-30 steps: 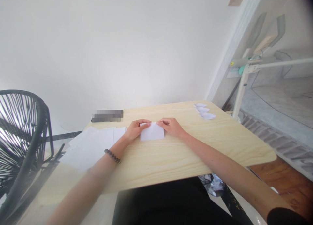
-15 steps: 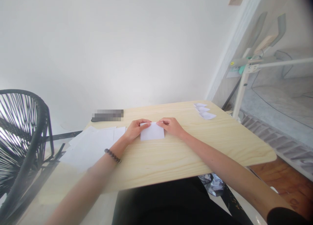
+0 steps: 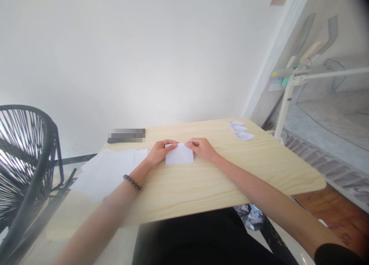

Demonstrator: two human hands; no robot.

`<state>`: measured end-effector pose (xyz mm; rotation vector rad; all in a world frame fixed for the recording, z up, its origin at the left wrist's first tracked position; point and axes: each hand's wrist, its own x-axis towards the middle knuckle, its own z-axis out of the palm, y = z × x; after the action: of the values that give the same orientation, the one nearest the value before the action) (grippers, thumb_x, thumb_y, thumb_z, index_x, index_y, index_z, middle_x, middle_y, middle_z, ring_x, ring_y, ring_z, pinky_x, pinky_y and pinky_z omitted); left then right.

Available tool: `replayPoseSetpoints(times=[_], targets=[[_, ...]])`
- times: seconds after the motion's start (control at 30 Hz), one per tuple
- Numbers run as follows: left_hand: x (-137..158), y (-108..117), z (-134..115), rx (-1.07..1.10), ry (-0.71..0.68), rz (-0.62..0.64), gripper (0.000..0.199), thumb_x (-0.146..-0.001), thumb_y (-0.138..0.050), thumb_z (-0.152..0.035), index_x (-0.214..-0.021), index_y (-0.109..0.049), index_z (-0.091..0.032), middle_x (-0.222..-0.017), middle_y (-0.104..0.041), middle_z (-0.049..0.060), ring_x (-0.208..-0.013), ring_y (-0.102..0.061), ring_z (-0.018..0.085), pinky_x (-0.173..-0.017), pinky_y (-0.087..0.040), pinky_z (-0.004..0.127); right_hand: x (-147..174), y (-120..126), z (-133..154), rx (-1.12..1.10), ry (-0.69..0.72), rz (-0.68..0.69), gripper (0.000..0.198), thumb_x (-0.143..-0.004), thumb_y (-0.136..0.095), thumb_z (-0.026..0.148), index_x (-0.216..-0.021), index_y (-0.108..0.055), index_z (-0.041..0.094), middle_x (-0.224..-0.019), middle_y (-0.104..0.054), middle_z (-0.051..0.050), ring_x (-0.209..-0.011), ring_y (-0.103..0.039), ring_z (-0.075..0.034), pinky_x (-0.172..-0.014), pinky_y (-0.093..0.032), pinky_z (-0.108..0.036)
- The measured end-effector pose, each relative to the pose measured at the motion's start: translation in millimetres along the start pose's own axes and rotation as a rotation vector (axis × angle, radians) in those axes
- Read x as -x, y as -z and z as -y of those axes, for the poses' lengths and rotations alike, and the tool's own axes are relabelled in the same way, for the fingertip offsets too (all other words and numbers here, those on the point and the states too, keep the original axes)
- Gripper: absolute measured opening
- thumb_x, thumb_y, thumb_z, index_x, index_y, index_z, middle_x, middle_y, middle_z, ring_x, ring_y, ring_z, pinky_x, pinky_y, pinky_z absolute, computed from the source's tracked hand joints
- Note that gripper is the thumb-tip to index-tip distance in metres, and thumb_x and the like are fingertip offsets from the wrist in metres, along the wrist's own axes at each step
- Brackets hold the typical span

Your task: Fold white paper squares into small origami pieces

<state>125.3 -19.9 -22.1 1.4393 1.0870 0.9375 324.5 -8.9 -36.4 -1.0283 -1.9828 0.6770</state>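
Paper [image 3: 179, 156], a small white rectangle, is pinched along its far edge, near the middle of the table [image 3: 187, 192]. The far left corner is gripped by the left hand [image 3: 159, 151], its thumb laid on top and its forefinger curled at the far edge. The far right corner is nipped between thumb and fingers of the right hand [image 3: 202, 148]. Between the two thumbtips a short stretch of edge is left bare, and the rest of the rectangle is extended from the grip toward the near side. Whether its near edge is rested on the wood cannot be told. Loose white sheets [image 3: 109, 169] are spread beside the left hand; small pointed white pieces [image 3: 245, 136] are laid at the far right, well apart from both hands.
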Motion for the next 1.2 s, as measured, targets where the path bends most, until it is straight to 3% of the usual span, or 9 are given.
replayPoseSetpoints(times=[0.63,1.0,1.2], targets=[[0.3,-0.1,-0.3,0.011,0.005,-0.002,0.038,-0.063,-0.063,-0.041,-0.091,-0.061,-0.015,-0.085,-0.063,0.006,-0.067,-0.055,0.015,-0.057,-0.04,0.025,0.1,1.2,0.4,-0.038,-0.005,0.016,0.03,-0.077,-0.045,0.041,-0.075,-0.064,0.018,-0.077,-0.065,-0.002,-0.068,-0.056,-0.013,-0.06,-0.04,-0.022],[-2.8,-4.2,2.1,0.051,0.065,-0.085,0.037,-0.057,-0.067,-0.04,-0.084,-0.063,-0.015,-0.083,-0.064,0.006,-0.068,-0.057,0.017,-0.055,-0.042,0.026,-0.4,0.9,1.3,-0.042,-0.003,0.025,0.028,-0.076,-0.047,0.039,-0.075,-0.065,0.018,-0.08,-0.065,-0.002,-0.07,-0.056,-0.013,-0.062,-0.041,-0.023],[-2.2,-3.2,2.1,0.071,0.087,-0.053,0.039,-0.058,-0.067,-0.039,-0.089,-0.063,-0.015,-0.082,-0.065,0.007,-0.069,-0.057,0.018,-0.057,-0.043,0.027,0.1,1.1,1.2,-0.053,-0.007,0.038,0.027,-0.077,-0.045,0.038,-0.075,-0.063,0.017,-0.078,-0.064,-0.002,-0.069,-0.055,-0.013,-0.062,-0.041,-0.023]])
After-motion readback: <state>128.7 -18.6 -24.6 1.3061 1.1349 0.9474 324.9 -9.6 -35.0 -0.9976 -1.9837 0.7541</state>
